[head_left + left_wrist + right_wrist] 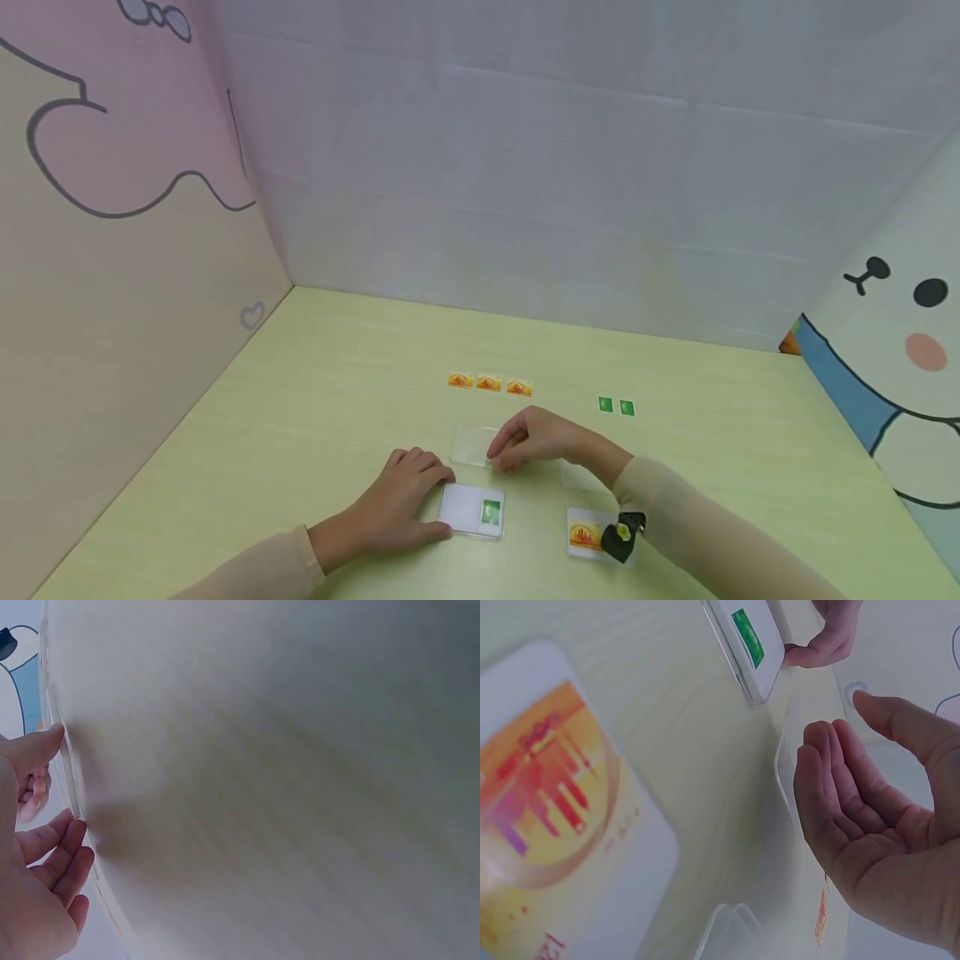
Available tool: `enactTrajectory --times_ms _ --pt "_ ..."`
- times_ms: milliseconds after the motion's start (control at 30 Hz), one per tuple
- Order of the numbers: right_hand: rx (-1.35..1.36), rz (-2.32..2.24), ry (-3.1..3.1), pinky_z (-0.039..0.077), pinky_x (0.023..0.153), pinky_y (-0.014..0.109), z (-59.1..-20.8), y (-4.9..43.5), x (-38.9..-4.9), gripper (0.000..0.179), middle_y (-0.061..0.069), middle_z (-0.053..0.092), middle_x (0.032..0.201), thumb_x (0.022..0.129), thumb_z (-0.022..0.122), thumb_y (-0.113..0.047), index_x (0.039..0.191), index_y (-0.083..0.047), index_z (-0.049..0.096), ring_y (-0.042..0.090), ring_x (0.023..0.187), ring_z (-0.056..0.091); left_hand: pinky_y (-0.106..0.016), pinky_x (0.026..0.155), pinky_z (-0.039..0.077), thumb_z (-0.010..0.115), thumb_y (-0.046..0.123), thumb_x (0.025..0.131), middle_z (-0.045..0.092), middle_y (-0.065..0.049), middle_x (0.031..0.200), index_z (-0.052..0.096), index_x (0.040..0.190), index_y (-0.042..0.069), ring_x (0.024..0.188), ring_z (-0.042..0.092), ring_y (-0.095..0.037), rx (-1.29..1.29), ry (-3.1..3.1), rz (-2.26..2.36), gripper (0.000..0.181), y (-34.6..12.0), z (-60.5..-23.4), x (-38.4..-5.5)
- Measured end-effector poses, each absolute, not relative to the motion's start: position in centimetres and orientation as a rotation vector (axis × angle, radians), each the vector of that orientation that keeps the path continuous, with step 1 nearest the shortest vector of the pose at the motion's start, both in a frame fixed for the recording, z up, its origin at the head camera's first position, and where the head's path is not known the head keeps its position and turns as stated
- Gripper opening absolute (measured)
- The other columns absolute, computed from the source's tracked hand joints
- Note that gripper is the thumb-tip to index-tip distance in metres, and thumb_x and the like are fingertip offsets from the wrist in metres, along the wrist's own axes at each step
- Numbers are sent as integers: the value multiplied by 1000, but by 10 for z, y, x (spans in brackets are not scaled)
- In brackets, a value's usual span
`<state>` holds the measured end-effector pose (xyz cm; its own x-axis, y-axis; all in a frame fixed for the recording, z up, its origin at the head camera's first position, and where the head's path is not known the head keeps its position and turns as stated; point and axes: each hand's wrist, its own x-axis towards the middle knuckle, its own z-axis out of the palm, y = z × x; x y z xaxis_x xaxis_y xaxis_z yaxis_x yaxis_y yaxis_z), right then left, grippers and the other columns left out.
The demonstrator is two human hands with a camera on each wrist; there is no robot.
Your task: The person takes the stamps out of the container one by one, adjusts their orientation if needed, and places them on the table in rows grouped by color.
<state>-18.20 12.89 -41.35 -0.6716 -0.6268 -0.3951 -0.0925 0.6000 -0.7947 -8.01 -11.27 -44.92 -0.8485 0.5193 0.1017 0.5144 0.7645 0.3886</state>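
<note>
The left hand point(401, 500) lies on the table point(315, 400) with its fingers curled over the left edge of a white card with a green mark point(472, 509), thumb at the near corner; it holds that card in place. The card sits in a clear case at about 6 o'clock of the table, just in front of the person.

The right hand point(528, 440) is just past it, toward 12 o'clock, its fingers bent and its fingertips on the right end of a clear plastic sleeve point(471, 443) that lies flat on the table. In the right wrist view the fingers point(832, 787) are only loosely curved, with the thumb apart from them and the sleeve's edge beside the fingertips; whether they pinch the sleeve or merely touch it cannot be told.

The sleeve is nearly see-through and its outline is faint. The left wrist view is mostly blurred table surface, with only the hand's fingers point(52, 855) at its edge.

A card with an orange picture point(588, 533) lies at 5 o'clock, partly hidden under the right wrist and its black wrist camera point(622, 533). Farther out, three small orange tags point(489, 383) sit in a row at 12 o'clock and two small green tags point(617, 406) at 1 o'clock, well apart from both hands.
</note>
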Motion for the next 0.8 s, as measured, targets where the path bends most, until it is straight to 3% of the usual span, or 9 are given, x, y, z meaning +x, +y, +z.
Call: enactTrajectory --times_ms 800 --pt "-563 -1000 2114 52 69 22 -416 131 -167 13 5 74 82 82 74 -16 92 -7 74 8 67 61 -37 93 33 78 43 72 59 8 104 63 108 18 103 49 -10 866 2955 634 46 -112 -451 -80"
